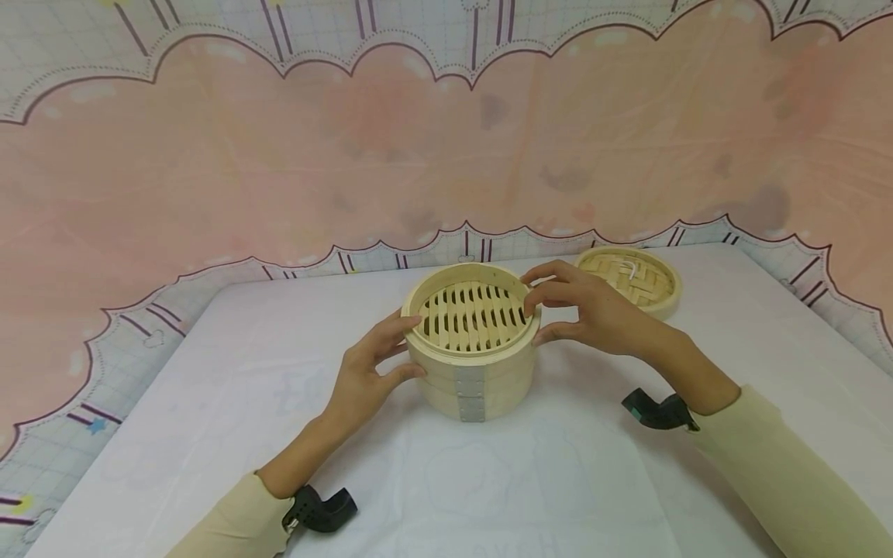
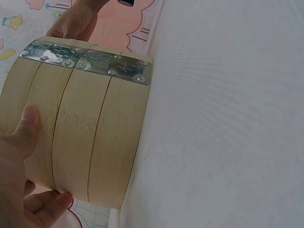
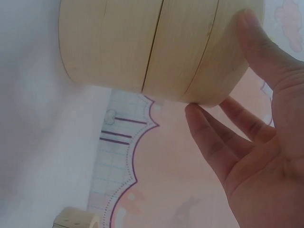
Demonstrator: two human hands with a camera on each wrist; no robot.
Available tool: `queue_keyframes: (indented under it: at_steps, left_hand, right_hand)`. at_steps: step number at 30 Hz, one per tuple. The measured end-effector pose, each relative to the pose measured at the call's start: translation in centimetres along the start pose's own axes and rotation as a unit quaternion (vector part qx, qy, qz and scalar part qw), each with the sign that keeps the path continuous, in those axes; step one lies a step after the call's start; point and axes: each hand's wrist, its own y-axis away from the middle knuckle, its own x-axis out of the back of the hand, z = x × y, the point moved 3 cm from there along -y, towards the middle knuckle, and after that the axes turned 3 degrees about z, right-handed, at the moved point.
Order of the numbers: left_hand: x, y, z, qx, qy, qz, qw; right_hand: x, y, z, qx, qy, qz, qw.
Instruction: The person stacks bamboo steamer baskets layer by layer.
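A round bamboo steamer (image 1: 432,387) stands upright on the white table, with stacked tiers and a slatted floor in its open top. Metal plates (image 2: 114,66) with rivets join the bands on its front. My left hand (image 1: 366,368) grips the left side, thumb low on the wall and a finger over the rim. On the right, my right hand (image 1: 600,314) holds the upper rim, with fingers over the edge and the thumb (image 3: 259,40) against the outer wall. The fingers behind the steamer are partly hidden.
A woven bamboo lid (image 1: 645,291) with a small white loop lies behind my right hand. The white table (image 1: 244,387) meets a pink and white patterned cloth (image 1: 349,155) at the back. Black bands with cameras (image 1: 324,510) sit on both wrists.
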Motion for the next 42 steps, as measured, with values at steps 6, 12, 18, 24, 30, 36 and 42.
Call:
queue_keyframes:
  at_steps: [6,12,18,24,30,36,42]
  left_hand:
    - [-0.06,-0.01,-0.14,0.014,0.004,-0.004,0.9999]
    - [-0.11,0.05,-0.29,0.031,0.010,-0.011,0.9994]
    - [-0.13,0.02,-0.35,0.026,0.011,-0.014,0.9995]
    - [-0.16,0.03,-0.30,0.022,0.015,-0.011,0.9996]
    - [-0.15,0.01,0.05,0.011,0.009,-0.001,0.9999]
    - [-0.11,0.04,0.07,0.009,0.009,0.007,0.9999]
    - [-0.15,0.09,-0.04,0.002,0.007,0.007,1.0000]
  right_hand:
    - [0.02,0.02,-0.08,-0.011,0.000,-0.005,0.9999]
    - [0.04,0.03,-0.12,-0.013,0.000,-0.005,0.9999]
    - [0.00,0.04,-0.15,-0.011,0.001,-0.004,0.9999]
    - [0.00,0.06,-0.13,-0.008,0.000,-0.004,1.0000]
    - [-0.01,0.09,-0.10,-0.008,0.001,-0.005,1.0000]
    - [-0.02,0.08,-0.16,-0.009,-0.002,-0.006,0.9999]
    - [-0.02,0.08,-0.16,-0.011,-0.003,-0.007,0.9999]
